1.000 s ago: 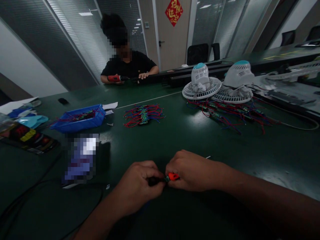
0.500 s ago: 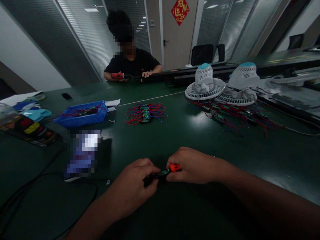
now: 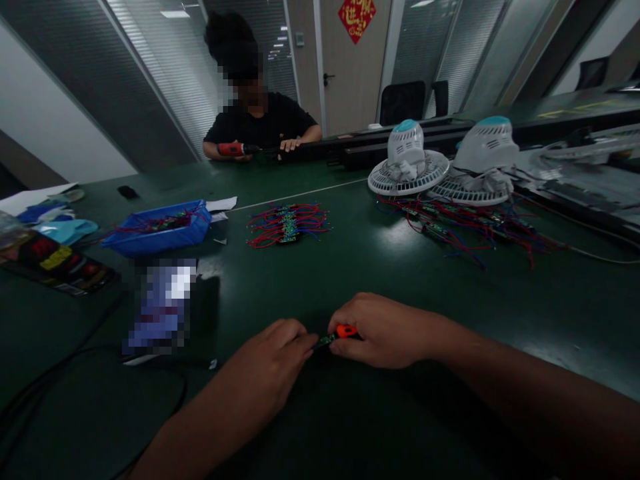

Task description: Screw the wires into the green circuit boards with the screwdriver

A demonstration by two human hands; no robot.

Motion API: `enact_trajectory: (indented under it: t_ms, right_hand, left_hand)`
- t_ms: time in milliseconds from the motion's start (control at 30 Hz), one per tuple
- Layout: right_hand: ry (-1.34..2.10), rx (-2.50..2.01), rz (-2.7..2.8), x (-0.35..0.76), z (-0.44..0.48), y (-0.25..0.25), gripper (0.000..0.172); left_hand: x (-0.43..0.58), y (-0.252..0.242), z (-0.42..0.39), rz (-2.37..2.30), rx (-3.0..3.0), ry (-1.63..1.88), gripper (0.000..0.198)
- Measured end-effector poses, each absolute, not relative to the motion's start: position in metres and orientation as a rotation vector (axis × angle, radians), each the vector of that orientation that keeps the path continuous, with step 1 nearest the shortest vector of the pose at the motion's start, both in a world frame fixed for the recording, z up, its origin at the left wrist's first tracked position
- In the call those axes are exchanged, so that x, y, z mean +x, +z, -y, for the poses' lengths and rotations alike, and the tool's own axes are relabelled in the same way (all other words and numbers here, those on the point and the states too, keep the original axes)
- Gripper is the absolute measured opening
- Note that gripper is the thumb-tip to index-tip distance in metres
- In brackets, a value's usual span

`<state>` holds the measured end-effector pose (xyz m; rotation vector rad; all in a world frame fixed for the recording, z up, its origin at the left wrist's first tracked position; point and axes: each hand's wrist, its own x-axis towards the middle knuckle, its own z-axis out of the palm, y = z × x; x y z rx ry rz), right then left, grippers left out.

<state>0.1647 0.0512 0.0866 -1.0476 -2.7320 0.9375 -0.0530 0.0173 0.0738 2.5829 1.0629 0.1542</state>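
Observation:
Near the front of the green table, my left hand (image 3: 277,357) pinches the left end of a small green circuit board (image 3: 326,340), its fingertips closed on it. Opposite, my right hand (image 3: 380,330) is closed around a small orange and black object (image 3: 347,331), whose kind I cannot make out. It sits against the right end of the board, and my thumb and fingers cover part of it. Beyond my hands lies a neat row of circuit boards (image 3: 289,223) with red and blue wires.
On the left are a blue bin (image 3: 155,247) of wired boards, a blurred-out packet (image 3: 163,307), a bottle (image 3: 55,260) and black cables. Two white fans (image 3: 407,167) lie at right beside more wired boards (image 3: 450,227). Across the table, a person (image 3: 260,127) holds a red power tool (image 3: 230,149).
My left fingers have closed in and turned over the board's left end, hiding more of it. My right hand keeps its hold, nearly still. The view has shifted slightly.

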Motion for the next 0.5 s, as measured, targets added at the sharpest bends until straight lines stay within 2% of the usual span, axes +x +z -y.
enact_trajectory:
  t_ms: [167,500]
  right_hand:
    - [0.933,-1.030,2.752,0.165,-0.051,0.087,0.023]
    - [0.893,-1.016,2.760,0.166,-0.051,0.086,0.024]
  left_hand:
    - [-0.055,0.069,-0.016,-1.048,2.590,0.137,0.037]
    - [-0.057,0.058,-0.018,-1.033,2.660,0.206,0.038]
